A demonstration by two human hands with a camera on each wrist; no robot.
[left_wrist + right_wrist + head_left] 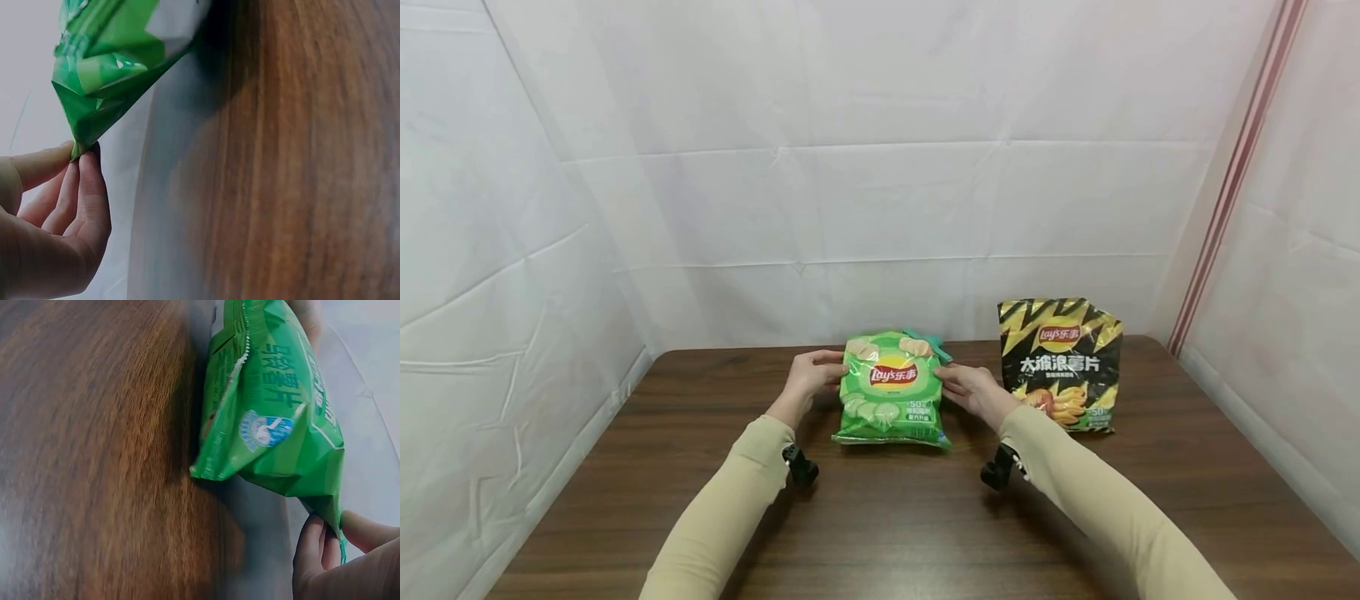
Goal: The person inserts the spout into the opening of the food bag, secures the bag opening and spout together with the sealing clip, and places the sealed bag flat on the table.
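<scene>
A green Lay's potato chip bag (887, 412) is held between both hands near the middle of the table, its printed front facing me. My left hand (811, 377) is at the bag's left side; in the left wrist view, its thumb and fingertips pinch a pointed corner of the bag (106, 75). On the opposite side, my right hand (973, 390) pinches another corner, seen in the right wrist view below the bag's printed panel (281, 444). A teal item (936, 343) peeks out behind the bag's top right; its kind is hidden.
A black and yellow Lay's chip bag (1060, 367) stands upright to the right, beyond my right forearm. The dark wooden table (895, 517) reaches back to white sheeting (880, 208), which also hangs at both sides. Black wrist cameras (801, 467) sit on both sleeves.
</scene>
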